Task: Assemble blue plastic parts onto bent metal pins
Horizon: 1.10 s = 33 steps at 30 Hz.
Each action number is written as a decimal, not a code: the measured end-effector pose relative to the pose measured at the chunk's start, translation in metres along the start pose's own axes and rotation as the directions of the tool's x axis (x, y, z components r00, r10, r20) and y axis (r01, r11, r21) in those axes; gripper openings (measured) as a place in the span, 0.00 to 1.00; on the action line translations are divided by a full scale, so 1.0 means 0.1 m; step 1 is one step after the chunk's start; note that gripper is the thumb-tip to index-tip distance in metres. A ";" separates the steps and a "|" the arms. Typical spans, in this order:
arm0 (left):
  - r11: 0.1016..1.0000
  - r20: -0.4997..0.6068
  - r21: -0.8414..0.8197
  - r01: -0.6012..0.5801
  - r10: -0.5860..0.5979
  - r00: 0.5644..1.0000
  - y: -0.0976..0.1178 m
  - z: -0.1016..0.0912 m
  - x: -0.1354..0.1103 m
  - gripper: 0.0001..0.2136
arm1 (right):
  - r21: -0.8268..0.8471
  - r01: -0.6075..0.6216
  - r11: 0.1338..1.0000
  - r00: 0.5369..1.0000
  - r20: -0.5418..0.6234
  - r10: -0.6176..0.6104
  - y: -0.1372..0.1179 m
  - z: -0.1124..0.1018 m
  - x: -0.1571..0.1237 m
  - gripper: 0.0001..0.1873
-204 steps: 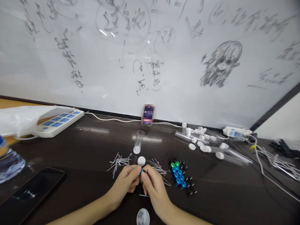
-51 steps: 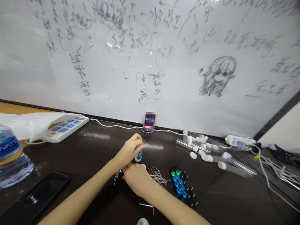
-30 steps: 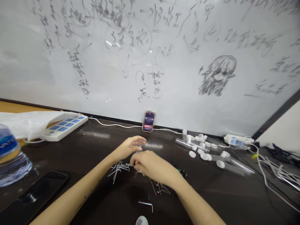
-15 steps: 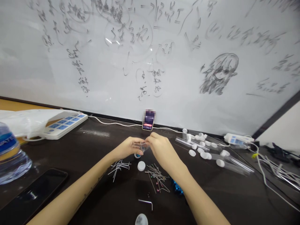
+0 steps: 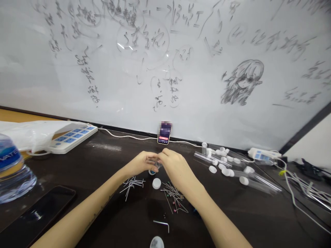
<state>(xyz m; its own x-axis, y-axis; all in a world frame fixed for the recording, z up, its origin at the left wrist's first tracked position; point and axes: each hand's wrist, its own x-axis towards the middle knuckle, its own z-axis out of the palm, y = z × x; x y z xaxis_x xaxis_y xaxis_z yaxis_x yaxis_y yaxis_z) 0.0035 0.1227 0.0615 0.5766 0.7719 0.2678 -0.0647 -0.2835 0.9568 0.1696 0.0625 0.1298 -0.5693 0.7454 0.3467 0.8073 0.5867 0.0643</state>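
Note:
My left hand (image 5: 141,163) is curled around a small clear tube (image 5: 154,167) standing on the dark table (image 5: 103,165); something blue shows at the tube's bottom. My right hand (image 5: 176,166) meets it from the right, fingertips pinched at the tube's mouth; what they pinch is hidden. A white cap (image 5: 156,183) lies just in front of the tube. Bent metal pins (image 5: 130,182) lie to the left, and more pins with coloured heads (image 5: 173,195) lie under my right wrist.
Several clear tubes and white caps (image 5: 227,167) lie at the right. A power strip (image 5: 69,137) and plastic bag sit at the back left, a water bottle (image 5: 11,165) and dark phone (image 5: 33,215) at the left. A small phone (image 5: 164,133) leans on the whiteboard. Cables (image 5: 302,182) run at the far right.
My right hand rose from the pins on the table to the tube's mouth and stayed there. My left hand has kept its hold on the tube.

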 end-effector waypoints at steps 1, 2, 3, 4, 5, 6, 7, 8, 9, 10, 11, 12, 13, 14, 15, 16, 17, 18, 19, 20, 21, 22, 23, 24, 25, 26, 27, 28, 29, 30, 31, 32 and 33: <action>1.000 -0.019 0.004 -0.002 0.002 1.000 -0.01 -0.01 0.00 0.15 | 0.031 -0.010 0.999 1.000 -0.026 0.011 0.02 0.01 0.00 0.09; 1.000 -0.044 0.009 -0.003 0.004 0.999 -0.02 -0.02 0.01 0.16 | 0.051 -0.031 0.998 0.998 -0.047 0.034 0.04 0.02 0.01 0.09; 1.000 -0.076 0.016 -0.004 0.006 0.997 -0.04 -0.03 0.02 0.17 | 0.055 -0.064 0.996 0.996 -0.055 0.067 0.06 0.02 0.01 0.09; 1.000 -0.113 0.026 -0.005 0.008 0.994 -0.07 -0.04 0.03 0.17 | 0.041 -0.106 0.994 0.993 -0.038 0.107 0.08 0.03 0.01 0.09; 0.999 -0.154 0.037 -0.007 0.012 0.988 -0.09 -0.06 0.04 0.17 | 0.015 -0.146 0.989 0.989 0.001 0.146 0.10 0.03 0.01 0.09; 0.999 -0.198 0.050 -0.008 0.018 0.980 -0.12 -0.07 0.05 0.16 | -0.016 -0.178 0.984 0.982 0.056 0.179 0.11 0.05 0.01 0.09; 0.998 -0.240 0.062 -0.010 0.024 0.970 -0.15 -0.08 0.06 0.16 | -0.045 -0.198 0.979 0.972 0.123 0.202 0.12 0.07 0.01 0.08; 0.997 -0.279 0.075 -0.011 0.031 0.960 -0.18 -0.09 0.07 0.16 | -0.065 -0.203 0.977 0.959 0.189 0.212 0.12 0.11 0.00 0.06; 0.996 -0.309 0.086 -0.012 0.038 0.950 -0.20 -0.09 0.07 0.17 | -0.067 -0.193 0.979 0.949 0.240 0.204 0.11 0.15 -0.01 0.05; 0.995 -0.331 0.096 -0.013 0.044 0.943 -0.22 -0.09 0.08 0.17 | -0.061 -0.181 0.982 0.939 0.286 0.191 0.09 0.20 -0.02 0.05; 0.994 -0.344 0.105 -0.014 0.050 0.937 -0.24 -0.08 0.08 0.17 | -0.052 -0.166 0.985 0.928 0.330 0.174 0.06 0.26 -0.03 0.07; 0.993 -0.352 0.114 -0.016 0.055 0.934 -0.25 -0.07 0.07 0.17 | -0.040 -0.152 0.988 0.916 0.369 0.156 0.02 0.33 -0.04 0.10; 0.992 -0.357 0.123 -0.017 0.061 0.932 -0.25 -0.06 0.07 0.17 | -0.030 -0.141 0.990 0.906 0.400 0.141 -0.02 0.39 -0.04 0.12; 0.991 -0.360 0.130 -0.019 0.066 0.930 -0.25 -0.04 0.07 0.17 | -0.022 -0.133 0.991 0.897 0.422 0.130 -0.05 0.44 -0.05 0.14; 0.990 -0.363 0.136 -0.022 0.070 0.929 -0.25 -0.03 0.06 0.17 | -0.017 -0.128 0.992 0.894 0.430 0.122 -0.09 0.48 -0.05 0.16; 0.990 -0.366 0.139 -0.024 0.074 0.927 -0.25 -0.02 0.06 0.16 | -0.008 -0.121 0.993 0.894 0.433 0.113 -0.11 0.51 -0.05 0.16; 0.990 -0.370 0.139 -0.028 0.078 0.926 -0.25 0.00 0.06 0.16 | 0.002 -0.115 0.993 0.896 0.431 0.103 -0.11 0.52 -0.04 0.15; 0.990 -0.374 0.137 -0.032 0.082 0.924 -0.26 0.01 0.06 0.16 | 0.014 -0.110 0.994 0.901 0.424 0.094 -0.10 0.52 -0.04 0.14; 0.990 -0.380 0.135 -0.036 0.086 0.921 -0.26 0.03 0.06 0.16 | 0.027 -0.106 0.994 0.906 0.414 0.086 -0.07 0.50 -0.03 0.12; 0.990 -0.388 0.133 -0.040 0.089 0.917 -0.26 0.04 0.06 0.16 | 0.040 -0.105 0.994 0.914 0.399 0.080 -0.02 0.47 -0.03 0.10; 0.990 -0.399 0.133 -0.042 0.092 0.912 -0.26 0.06 0.06 0.16 | 0.049 -0.110 0.993 0.923 0.375 0.084 0.04 0.42 -0.03 0.09; 0.990 -0.411 0.135 -0.043 0.095 0.906 -0.27 0.08 0.06 0.16 | 0.056 -0.119 0.991 0.934 0.346 0.093 0.11 0.36 -0.03 0.08; 0.990 -0.425 0.138 -0.042 0.097 0.900 -0.27 0.09 0.05 0.15 | 0.060 -0.136 0.989 0.946 0.306 0.111 0.18 0.30 -0.03 0.08; 0.989 -0.437 0.143 -0.040 0.100 0.894 -0.27 0.12 0.05 0.15 | 0.060 -0.155 0.986 0.955 0.266 0.134 0.24 0.23 -0.02 0.07; 0.988 -0.446 0.147 -0.039 0.101 0.889 -0.26 0.14 0.05 0.15 | 0.065 -0.169 0.983 0.962 0.230 0.150 0.29 0.17 -0.02 0.07; 0.988 -0.453 0.150 -0.037 0.102 0.886 -0.25 0.16 0.04 0.15 | 0.077 -0.175 0.982 0.967 0.200 0.156 0.34 0.12 -0.02 0.07; 0.988 -0.454 0.151 -0.036 0.102 0.885 -0.24 0.19 0.04 0.15 | 0.090 -0.178 0.980 0.973 0.167 0.162 0.36 0.08 -0.02 0.08; 0.988 -0.452 0.153 -0.034 0.100 0.887 -0.23 0.22 0.03 0.15 | 0.113 -0.177 0.978 0.979 0.126 0.163 0.38 0.05 -0.01 0.10; 0.988 -0.445 0.154 -0.033 0.099 0.890 -0.21 0.25 0.02 0.15 | 0.157 -0.165 0.974 0.985 0.072 0.155 0.38 0.03 -0.01 0.12; 0.987 -0.432 0.157 -0.033 0.099 0.896 -0.19 0.28 0.02 0.15 | 0.210 -0.141 0.967 0.990 0.023 0.140 0.37 0.03 0.00 0.14; 0.986 -0.416 0.161 -0.035 0.100 0.904 -0.17 0.31 0.01 0.15 | 0.266 -0.110 0.958 0.993 -0.013 0.118 0.36 0.03 0.01 0.15; 0.985 -0.396 0.167 -0.039 0.103 0.913 -0.15 0.34 0.00 0.14 | 0.316 -0.077 0.945 0.995 -0.035 0.093 0.35 0.04 0.02 0.16; 0.984 -0.378 0.173 -0.043 0.107 0.920 -0.14 0.36 0.00 0.13 | 0.354 -0.052 0.934 0.997 -0.038 0.070 0.35 0.05 0.02 0.17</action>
<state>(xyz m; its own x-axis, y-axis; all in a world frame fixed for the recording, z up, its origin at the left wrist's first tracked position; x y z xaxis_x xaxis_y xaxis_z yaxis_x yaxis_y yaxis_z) 0.0338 0.1056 0.0442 0.2159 0.8947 0.3911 0.0522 -0.4105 0.9103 0.1953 0.0861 0.1278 -0.5055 0.7718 0.3858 0.7280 0.6215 -0.2894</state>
